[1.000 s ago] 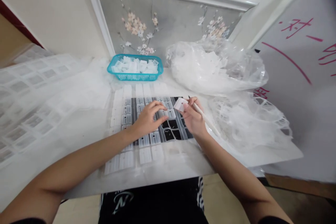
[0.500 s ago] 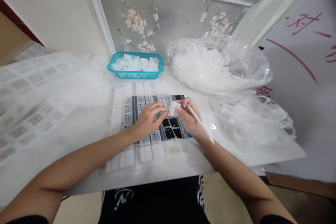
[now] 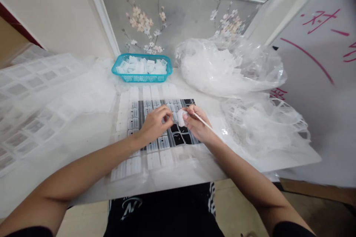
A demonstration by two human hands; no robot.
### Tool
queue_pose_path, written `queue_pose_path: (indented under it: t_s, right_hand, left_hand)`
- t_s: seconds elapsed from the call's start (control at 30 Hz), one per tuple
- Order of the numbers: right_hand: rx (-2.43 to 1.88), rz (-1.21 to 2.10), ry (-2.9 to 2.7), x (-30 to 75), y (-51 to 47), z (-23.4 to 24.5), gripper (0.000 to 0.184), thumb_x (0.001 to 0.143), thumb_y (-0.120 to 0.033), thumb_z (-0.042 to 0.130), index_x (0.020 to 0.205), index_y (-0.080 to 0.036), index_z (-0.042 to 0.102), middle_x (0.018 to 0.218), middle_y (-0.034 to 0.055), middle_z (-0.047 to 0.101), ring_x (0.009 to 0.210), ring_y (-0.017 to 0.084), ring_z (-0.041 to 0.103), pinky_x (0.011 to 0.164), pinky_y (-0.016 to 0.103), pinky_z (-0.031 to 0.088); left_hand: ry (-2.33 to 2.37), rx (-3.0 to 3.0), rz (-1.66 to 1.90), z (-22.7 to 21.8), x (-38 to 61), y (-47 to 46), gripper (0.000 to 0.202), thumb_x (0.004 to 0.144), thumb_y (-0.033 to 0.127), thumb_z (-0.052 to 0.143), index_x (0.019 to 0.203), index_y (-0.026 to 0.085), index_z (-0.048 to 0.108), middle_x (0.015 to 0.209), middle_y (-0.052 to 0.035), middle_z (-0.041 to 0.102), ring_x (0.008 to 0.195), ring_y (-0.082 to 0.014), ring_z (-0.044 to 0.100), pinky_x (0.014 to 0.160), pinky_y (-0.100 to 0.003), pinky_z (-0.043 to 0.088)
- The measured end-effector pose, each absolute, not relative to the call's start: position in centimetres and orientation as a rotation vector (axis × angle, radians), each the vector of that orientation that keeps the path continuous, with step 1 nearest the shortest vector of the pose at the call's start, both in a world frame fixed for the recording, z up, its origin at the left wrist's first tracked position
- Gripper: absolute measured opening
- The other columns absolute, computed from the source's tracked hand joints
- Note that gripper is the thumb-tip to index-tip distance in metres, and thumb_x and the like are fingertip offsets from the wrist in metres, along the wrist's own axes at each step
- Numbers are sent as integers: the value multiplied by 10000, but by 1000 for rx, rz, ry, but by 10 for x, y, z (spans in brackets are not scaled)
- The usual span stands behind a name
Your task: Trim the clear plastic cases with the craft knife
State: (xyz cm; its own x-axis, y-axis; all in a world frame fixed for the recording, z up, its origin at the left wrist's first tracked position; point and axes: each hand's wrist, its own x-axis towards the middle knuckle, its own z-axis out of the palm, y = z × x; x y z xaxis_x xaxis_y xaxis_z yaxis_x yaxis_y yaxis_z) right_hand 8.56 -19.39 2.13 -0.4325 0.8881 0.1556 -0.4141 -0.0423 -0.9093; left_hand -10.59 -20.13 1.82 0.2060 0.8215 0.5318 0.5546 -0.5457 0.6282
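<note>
I judge the work well along: clear pieces [image 3: 163, 142] cover most of the black sheet [image 3: 141, 109], dark cells [image 3: 178, 139] toward its right edge still lack them. Right hand [image 3: 198, 122] pinches a white piece [image 3: 182, 117] over that edge, slim stick [image 3: 204, 123] in the same grip. Left hand [image 3: 156, 121] curled, thumb near fingertips; can't tell if holding anything. I read most room left of the table [image 3: 76, 133]; scraps [image 3: 267, 129] crowd the right, basket [image 3: 141, 78] and bag [image 3: 211, 72] the back edge.
</note>
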Motion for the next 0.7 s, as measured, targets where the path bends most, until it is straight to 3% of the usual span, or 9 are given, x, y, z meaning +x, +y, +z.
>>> queue_pose_path:
  t_s: [0.17, 0.33, 0.43, 0.57, 0.7]
  right_hand:
    - [-573, 1695, -1246, 89, -197, 28, 341, 805, -251, 706, 753, -220, 370, 880, -2, 550, 680, 104, 517, 578, 240, 428]
    - [-539, 1768, -1136, 91, -194, 31, 352, 788, -235, 720, 757, -222, 370, 912, -3, 550, 689, 98, 503, 567, 226, 431]
    - [-493, 1787, -1124, 91, -194, 31, 328, 801, -212, 706, 772, -218, 379, 939, 2, 555, 730, 101, 528, 598, 227, 448]
    - [-464, 1789, -1133, 90, -196, 30, 319, 815, -217, 695, 777, -215, 378, 944, 2, 557, 740, 98, 540, 632, 233, 463]
    - [-513, 1756, -1157, 89, -197, 29, 327, 806, -249, 706, 772, -224, 382, 966, 9, 562, 763, 113, 543, 649, 254, 471]
  left_hand:
    - [1361, 1688, 1352, 20, -122, -189, 157, 886, 276, 495, 763, 186, 528, 732, 2, 573, 628, -126, 531, 580, -253, 423]
    - [1183, 1723, 1192, 23, -115, -205, 302, 972, 319, 355, 706, 199, 430, 589, 26, 478, 569, -127, 470, 587, -270, 405]
    - [1108, 2014, 1146, 26, -107, -214, 295, 964, 296, 406, 694, 189, 454, 650, 13, 483, 608, -120, 471, 614, -273, 400]
    - [968, 2274, 1206, 26, -102, -219, 83, 910, 213, 512, 872, 179, 577, 818, -24, 587, 676, -117, 535, 653, -274, 435]
    - [954, 2278, 1229, 26, -101, -221, 84, 904, 192, 525, 920, 184, 607, 820, -28, 606, 688, -121, 553, 652, -273, 452]
